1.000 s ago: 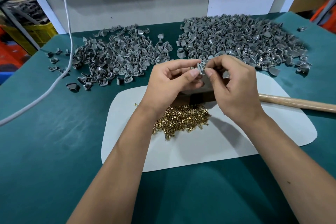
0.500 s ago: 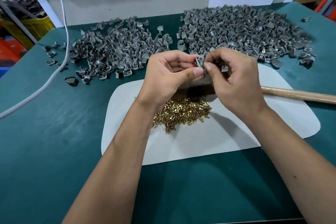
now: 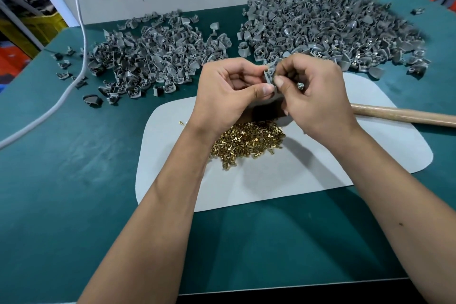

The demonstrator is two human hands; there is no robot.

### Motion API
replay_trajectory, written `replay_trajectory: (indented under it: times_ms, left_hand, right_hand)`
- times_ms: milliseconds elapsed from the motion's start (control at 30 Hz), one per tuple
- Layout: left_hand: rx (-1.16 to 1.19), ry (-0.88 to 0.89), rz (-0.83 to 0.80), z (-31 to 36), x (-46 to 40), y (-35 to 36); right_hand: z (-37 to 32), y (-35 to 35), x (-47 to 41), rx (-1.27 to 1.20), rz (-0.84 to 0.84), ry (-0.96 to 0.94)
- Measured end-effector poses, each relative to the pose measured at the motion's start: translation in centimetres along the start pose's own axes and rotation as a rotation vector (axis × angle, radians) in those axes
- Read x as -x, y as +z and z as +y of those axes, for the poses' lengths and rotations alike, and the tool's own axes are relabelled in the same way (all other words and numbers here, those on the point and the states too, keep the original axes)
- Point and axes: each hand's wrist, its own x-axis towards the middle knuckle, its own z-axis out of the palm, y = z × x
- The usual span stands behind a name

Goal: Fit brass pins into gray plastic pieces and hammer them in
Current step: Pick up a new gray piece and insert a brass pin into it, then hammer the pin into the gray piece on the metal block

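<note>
The gray piece [image 3: 269, 76] sits in the air above the pins [image 3: 246, 142], pinched between both hands: the left hand [image 3: 227, 91] holds it with thumb and curled fingers, and the right hand [image 3: 311, 91] grips it from the other side, forefinger and thumb closed at its edge. Whether a pin is already between the right fingertips cannot be told; the spot is too small and hidden.

The main risk, as I judge it, is a pin slipping from the fingertips and dropping into the heap or rolling off the mat [image 3: 296, 180], since the pins are smooth, tiny and headed. A pin entered crooked could also jam or bend once struck. A second small piece seems tucked in the right palm and could fall.

The piece is matte molded plastic, curved on one face with small sockets. The pins are shiny brass, short with flat heads, in a loose heap. The mat is pale, smooth, with rounded corners, on a green felt-like table [image 3: 74, 192]. A round wooden handle [image 3: 404, 115] lies to the right. Two gray piles lie behind: left pile [image 3: 153, 57], right pile [image 3: 333, 29].
</note>
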Motion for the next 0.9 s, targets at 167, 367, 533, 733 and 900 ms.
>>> replay_trajectory:
  times_ms: [167,367,533,733,900]
  left_hand:
    - [-0.155,0.028,0.030,0.0,-0.1,0.1]
    - [-0.284,0.082,0.095,-0.5,-0.5,0.0]
    - [-0.703,0.118,0.042,-1.1,-0.8,-0.8]
    - [-0.841,0.142,0.002,-0.8,-1.0,-2.1]
    - [-0.844,0.123,0.013,-0.8,-0.8,-1.7]
  right_hand:
    - [0.2,-0.3,-0.2,0.033,-0.024,-0.009]
    - [0.0,-1.1,-0.5,0.081,-0.108,-0.029]
    - [1.5,-4.3,-2.1,0.185,-0.170,0.100]
    - [4.4,-8.3,-2.2,0.655,-0.654,0.349]
    - [5.2,-7.4,-1.4,0.676,-0.605,0.276]
